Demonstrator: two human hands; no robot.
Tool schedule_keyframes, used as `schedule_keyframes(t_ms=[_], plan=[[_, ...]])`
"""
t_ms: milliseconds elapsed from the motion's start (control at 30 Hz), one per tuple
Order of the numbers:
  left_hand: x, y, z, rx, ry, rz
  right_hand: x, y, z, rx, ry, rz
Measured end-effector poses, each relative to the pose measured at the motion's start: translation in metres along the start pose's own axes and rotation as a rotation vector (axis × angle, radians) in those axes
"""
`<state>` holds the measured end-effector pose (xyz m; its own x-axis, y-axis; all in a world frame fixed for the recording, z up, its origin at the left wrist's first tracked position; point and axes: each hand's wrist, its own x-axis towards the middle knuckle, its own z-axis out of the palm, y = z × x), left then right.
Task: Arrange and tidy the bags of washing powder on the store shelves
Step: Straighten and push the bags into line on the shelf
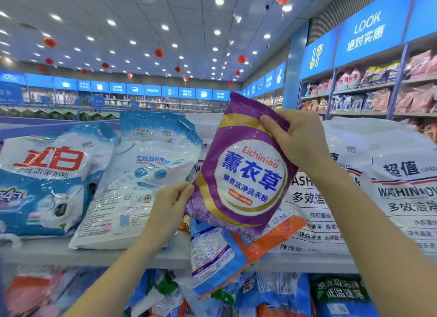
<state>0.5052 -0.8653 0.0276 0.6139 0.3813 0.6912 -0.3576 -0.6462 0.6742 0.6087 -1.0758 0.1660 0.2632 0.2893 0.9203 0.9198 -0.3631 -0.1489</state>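
Head view: the shelf (94,252) carries big white bags (354,198) at right and blue bags (47,186) at left. Over an orange bag (272,236) lying at the shelf edge, I hold a purple bag (246,174) up, slightly tilted. My right hand (300,139) grips its upper right edge and my left hand (170,203) pinches its lower left edge.

I see a bright blue wall sign reading LOOK (367,30). Below it run grey metal wall shelves (364,87) of pink packs. Left of the sign spreads a white tiled ceiling (118,6) with round recessed lights (219,1) and hanging red paper lanterns (159,52). Farther left and lower runs a band of smaller blue signs (134,89).
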Motion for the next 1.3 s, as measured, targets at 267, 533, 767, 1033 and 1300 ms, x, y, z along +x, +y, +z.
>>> schedule_keyframes(t_ms=[267,533,767,1033,1300], plan=[[-0.045,0.003,0.016,-1.375,-0.058,-0.653,0.028,-0.027,0.004,0.009,-0.078,0.001],[-0.056,0.041,0.041,-1.121,0.079,-0.625,0.026,-0.016,0.016,0.118,-0.024,0.142],[-0.045,0.036,0.047,-1.229,0.106,-0.683,0.021,-0.004,0.006,0.227,0.008,0.261],[-0.055,0.035,0.056,-1.262,-0.065,-0.717,0.017,-0.001,0.001,0.199,0.036,0.298],[-0.058,0.027,0.053,-1.028,0.154,-0.655,0.015,0.02,0.005,0.159,0.061,0.378]])
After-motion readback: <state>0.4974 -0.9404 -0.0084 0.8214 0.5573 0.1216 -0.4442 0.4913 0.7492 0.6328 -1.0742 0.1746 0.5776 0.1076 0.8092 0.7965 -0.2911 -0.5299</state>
